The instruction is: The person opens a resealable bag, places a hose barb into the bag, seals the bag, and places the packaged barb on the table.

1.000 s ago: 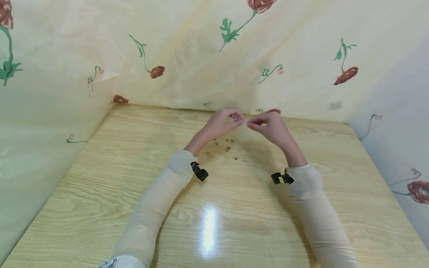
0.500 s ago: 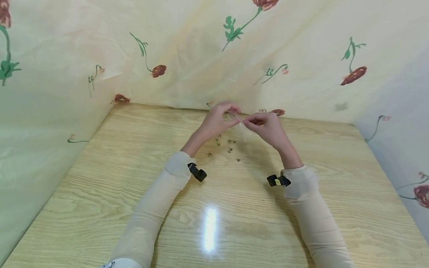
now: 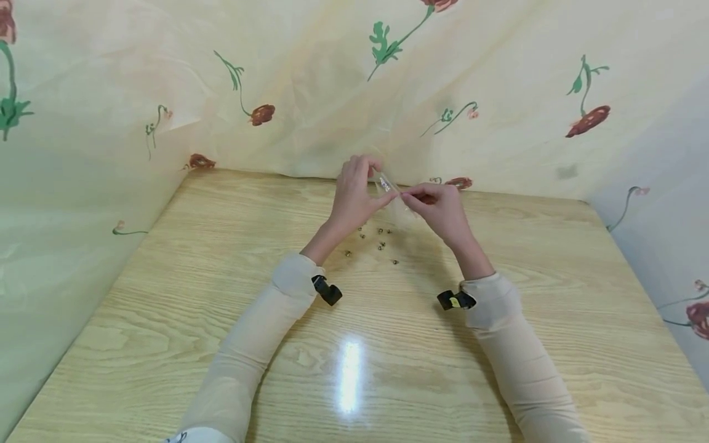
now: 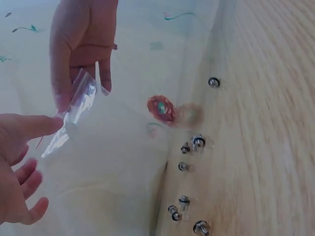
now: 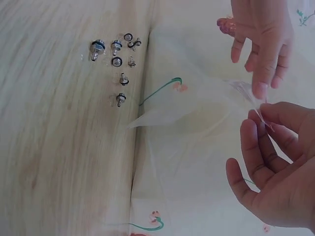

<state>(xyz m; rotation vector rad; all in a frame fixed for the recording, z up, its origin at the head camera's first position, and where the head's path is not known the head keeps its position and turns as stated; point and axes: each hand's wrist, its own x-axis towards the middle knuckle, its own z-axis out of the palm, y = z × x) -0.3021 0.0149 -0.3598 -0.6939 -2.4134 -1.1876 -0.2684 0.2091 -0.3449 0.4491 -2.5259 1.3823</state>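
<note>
A small clear plastic bag [image 4: 74,115] is between my hands, above the far part of the table. My right hand [image 3: 440,209] pinches its edge between thumb and fingertips, as the right wrist view shows. Against the bag lies the straight thumb of my left hand [image 3: 354,194], its other fingers spread apart and away from the plastic. Below and nearer me, several small metal fittings [image 5: 117,46] with dark rings lie scattered on the table; in the left wrist view, the closest fitting [image 4: 201,227] is at the bottom edge.
The wood-grain table [image 3: 221,295] meets a pale flowered cloth [image 3: 310,92] hanging just behind the hands. More of this cloth covers both sides. Each sleeved wrist carries a small black camera, one left wrist camera [image 3: 327,290] and one right wrist camera [image 3: 456,300].
My left hand has risen and its fingers have spread, so more of the bag shows. The right hand has shifted slightly left, still pinching the bag. The fittings lie as before.
</note>
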